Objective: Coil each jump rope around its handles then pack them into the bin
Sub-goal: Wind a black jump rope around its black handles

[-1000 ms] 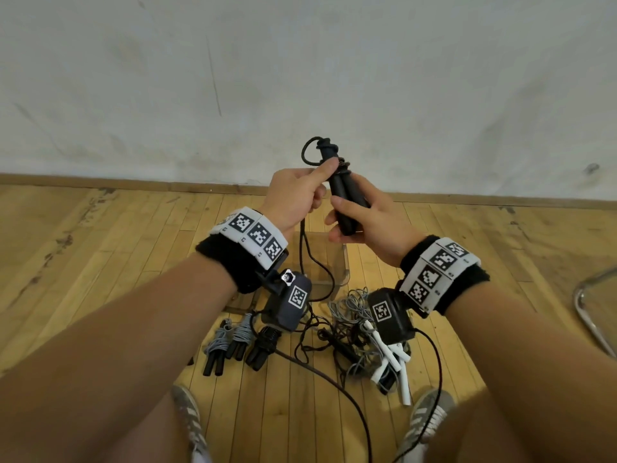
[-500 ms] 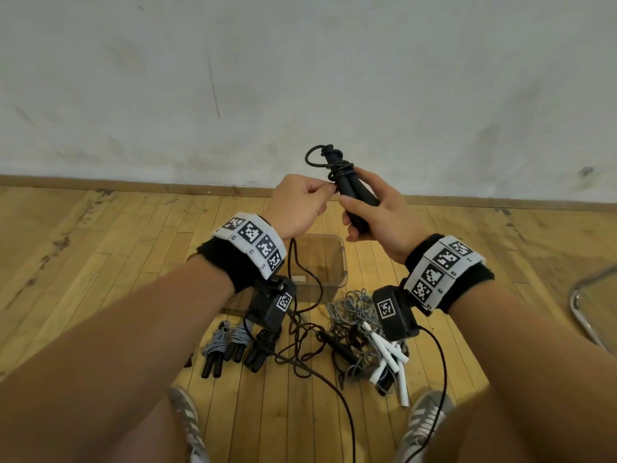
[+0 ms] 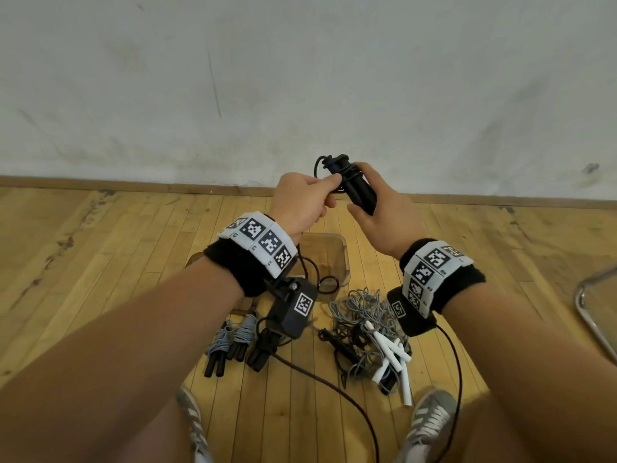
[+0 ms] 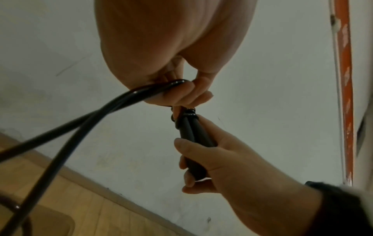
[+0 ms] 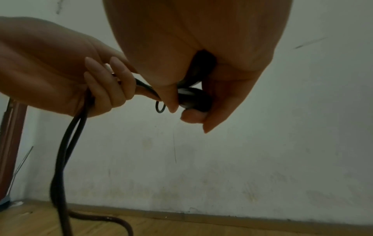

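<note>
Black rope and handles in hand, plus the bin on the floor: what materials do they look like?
Black rope: smooth glossy cord, likely PVC or rubber; it shows sharp highlights.
Black handles: matte, probably foam or soft rubber; no shine.
Bin: clear, slightly tinted rigid plastic; the floor boards show through its walls.

Both forearms reach forward, raised in front of the body, wrists close together. The right hand point(image 3: 377, 212) curls its fingers and thumb round a pair of black handles point(image 3: 359, 190), tilted upward. The left hand point(image 3: 300, 202), knuckles up, pinches the black rope point(image 4: 141, 91) just beside the handles' top.
</note>
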### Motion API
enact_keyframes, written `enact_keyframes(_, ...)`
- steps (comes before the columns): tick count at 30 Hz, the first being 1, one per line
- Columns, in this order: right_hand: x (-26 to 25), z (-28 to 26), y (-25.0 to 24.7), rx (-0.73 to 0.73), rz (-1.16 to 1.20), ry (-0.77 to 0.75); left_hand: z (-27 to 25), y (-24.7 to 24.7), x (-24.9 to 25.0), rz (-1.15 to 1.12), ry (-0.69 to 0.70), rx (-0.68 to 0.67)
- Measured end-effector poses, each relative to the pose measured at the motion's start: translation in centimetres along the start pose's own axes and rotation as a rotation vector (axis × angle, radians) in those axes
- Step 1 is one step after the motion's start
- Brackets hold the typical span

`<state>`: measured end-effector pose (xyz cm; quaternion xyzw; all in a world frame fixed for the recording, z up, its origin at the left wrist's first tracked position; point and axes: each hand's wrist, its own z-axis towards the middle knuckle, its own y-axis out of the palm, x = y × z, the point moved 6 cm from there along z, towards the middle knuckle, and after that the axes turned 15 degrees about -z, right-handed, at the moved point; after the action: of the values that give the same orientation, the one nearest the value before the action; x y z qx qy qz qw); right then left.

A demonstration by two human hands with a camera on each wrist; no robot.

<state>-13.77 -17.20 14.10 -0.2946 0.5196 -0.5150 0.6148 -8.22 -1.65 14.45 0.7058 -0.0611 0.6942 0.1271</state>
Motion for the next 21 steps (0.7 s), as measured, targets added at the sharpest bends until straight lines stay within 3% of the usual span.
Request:
enact_keyframes(6,-0.7,-0.2,0.4,0.009,-0.109,-0.018,-0.2,0.4,-0.5,-0.143,-0.1,0.054)
enact_keyframes(16,-2.2,-0.5,0.6,-0.019,0.222,-0.176,0.5,-1.4,-0.6,-0.097,-0.049,0.167)
enact_keyframes(21,-2.0,-0.6,-0.2,-0.011,0.441,-0.05,0.8,-1.4,0.0,-0.149,-0.061,0.114)
